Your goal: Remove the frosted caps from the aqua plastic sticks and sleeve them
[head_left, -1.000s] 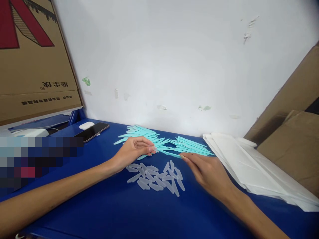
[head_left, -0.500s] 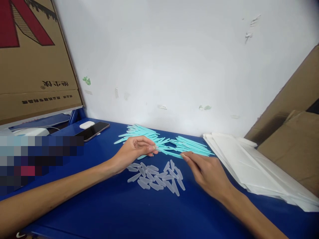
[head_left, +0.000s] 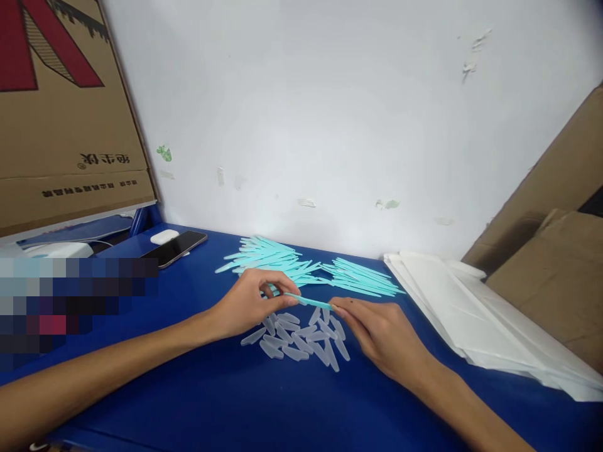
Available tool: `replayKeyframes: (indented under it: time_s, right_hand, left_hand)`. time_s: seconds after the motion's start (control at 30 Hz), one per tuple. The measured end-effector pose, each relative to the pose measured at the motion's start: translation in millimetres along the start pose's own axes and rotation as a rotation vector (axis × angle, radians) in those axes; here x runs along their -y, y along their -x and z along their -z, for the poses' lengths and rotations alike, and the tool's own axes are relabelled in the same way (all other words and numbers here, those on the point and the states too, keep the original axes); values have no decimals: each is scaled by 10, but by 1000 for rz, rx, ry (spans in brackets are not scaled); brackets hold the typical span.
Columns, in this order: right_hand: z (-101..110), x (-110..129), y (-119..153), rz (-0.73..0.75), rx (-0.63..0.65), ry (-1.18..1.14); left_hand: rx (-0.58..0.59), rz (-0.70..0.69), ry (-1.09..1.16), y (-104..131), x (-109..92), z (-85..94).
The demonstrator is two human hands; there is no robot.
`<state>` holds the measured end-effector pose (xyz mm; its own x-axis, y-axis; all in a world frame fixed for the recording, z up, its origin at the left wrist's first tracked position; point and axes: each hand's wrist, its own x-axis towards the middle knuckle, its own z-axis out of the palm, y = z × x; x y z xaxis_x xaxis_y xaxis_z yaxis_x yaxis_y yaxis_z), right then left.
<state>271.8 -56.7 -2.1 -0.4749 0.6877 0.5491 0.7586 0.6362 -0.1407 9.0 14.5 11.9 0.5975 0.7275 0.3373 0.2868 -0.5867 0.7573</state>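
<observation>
The near edge of the blue table [head_left: 211,395] is bare at its middle. Just beyond, a loose scatter of translucent, blade-shaped pieces [head_left: 295,353] lies flat, several overlapping, at varied angles.

Above the far side of that scatter, the worker's two hands are joined by one slim turquoise stick [head_left: 316,303]. The right hand [head_left: 384,333] grips its right end between thumb and forefinger. The left hand [head_left: 252,301] pinches the other end between thumb and fingertips, the remaining fingers curled. The stick slopes slightly down to the right; whether its left end carries a translucent piece I cannot tell, as the fingers cover it.

To the right, a stack of flat white sheets [head_left: 471,314] lies aslant on the table, with brown cardboard [head_left: 556,270] beside it.

Behind the hands are two turquoise groups: a fanned left heap [head_left: 271,251], partly hidden by the left hand, and a more evenly aligned right heap [head_left: 360,276] near the sheets.

At far left, a dark-screened phone [head_left: 181,248] rests beside a small white case [head_left: 164,236]; a printed carton [head_left: 70,125] stands above. The white wall [head_left: 330,113] closes the view, marked with scuffs and peeled patches.
</observation>
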Motion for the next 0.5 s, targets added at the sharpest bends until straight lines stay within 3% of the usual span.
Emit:
replayKeyframes:
  time_s: [0.17,0.3,0.5]
  right_hand:
    - [28,-67,-26,-53,14,222]
    - [75,-206,-24,-166,-85,297]
    - [87,-351,18,-190,-77,301]
  left_hand:
    - [-2,-270,-401,-21,127,42]
    - [3,-240,-500,-69,273,139]
    - [29,-161,-619,-112,359,203]
